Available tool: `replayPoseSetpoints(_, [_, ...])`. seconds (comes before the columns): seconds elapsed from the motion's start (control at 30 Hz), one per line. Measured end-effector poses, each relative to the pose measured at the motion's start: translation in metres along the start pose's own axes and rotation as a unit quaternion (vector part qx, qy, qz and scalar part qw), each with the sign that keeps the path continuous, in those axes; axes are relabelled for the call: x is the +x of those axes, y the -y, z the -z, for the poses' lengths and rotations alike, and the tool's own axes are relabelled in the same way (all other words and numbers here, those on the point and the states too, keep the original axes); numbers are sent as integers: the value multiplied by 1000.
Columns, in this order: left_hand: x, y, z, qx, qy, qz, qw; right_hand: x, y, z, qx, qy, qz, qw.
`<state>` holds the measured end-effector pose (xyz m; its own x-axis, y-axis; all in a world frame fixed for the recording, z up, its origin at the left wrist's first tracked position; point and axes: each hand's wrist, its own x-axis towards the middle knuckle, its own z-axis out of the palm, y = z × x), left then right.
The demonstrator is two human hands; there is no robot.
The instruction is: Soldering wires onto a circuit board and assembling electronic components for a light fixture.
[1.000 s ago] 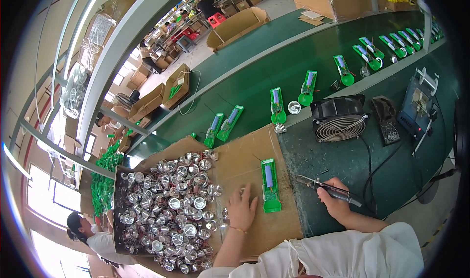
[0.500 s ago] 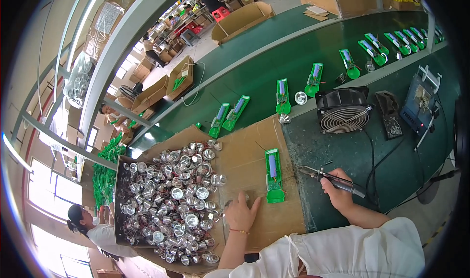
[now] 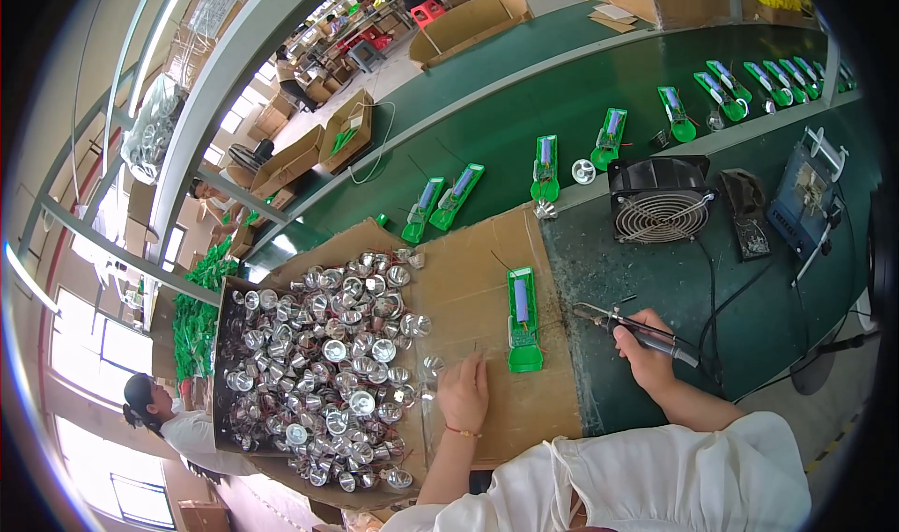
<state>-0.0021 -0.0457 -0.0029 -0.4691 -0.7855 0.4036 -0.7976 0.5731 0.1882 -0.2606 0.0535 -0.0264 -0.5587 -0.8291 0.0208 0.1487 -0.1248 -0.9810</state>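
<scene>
My left hand (image 3: 464,393) is over the cardboard, its fingers drawn together at a shiny silver reflector cup (image 3: 433,366) beside the heap. Thin wire shows above the fingertips; the exact grip is partly hidden. To its right lies an open green plastic housing (image 3: 525,356) with a purple cylindrical battery (image 3: 522,300), a small circuit board and loose wires. My right hand (image 3: 646,352) is wrapped around a soldering iron (image 3: 667,345). The iron's tip points left, above the seam between cardboard and green bench, apart from the housing.
A cardboard box (image 3: 223,363) at left is heaped with reflector cups. A black fan (image 3: 660,199), a dark tray-like holder (image 3: 744,215) and a blue soldering station (image 3: 801,199) stand at right, with cables. More green housings (image 3: 546,169) line the conveyor (image 3: 375,218) behind. People sit at far left.
My left thumb has drawn in toward the fingers, and a reflector cup now shows beside them, apart from the heap. My right hand still holds the soldering iron. The whole view has shifted slightly.
</scene>
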Motion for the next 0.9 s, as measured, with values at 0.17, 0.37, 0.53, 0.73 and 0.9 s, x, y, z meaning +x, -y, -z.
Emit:
replayPoseSetpoints(0.17, [2,-3,8,-152,-12,101,983,1,2,0,-5,1,-14,1000])
replayPoseSetpoints(0.37, [4,-15,17,-241,33,205,948,0,4,-1,-5,4,-16,1000])
replayPoseSetpoints(0.53, [12,-24,17,-239,27,167,956,-1,2,1,-6,2,-16,1000])
replayPoseSetpoints(0.73, [10,-31,13,-257,29,124,958,-2,3,1,-2,3,-16,1000])
replayPoseSetpoints(0.9, [13,-31,12,-268,32,127,955,-2,5,0,-24,3,4,1000])
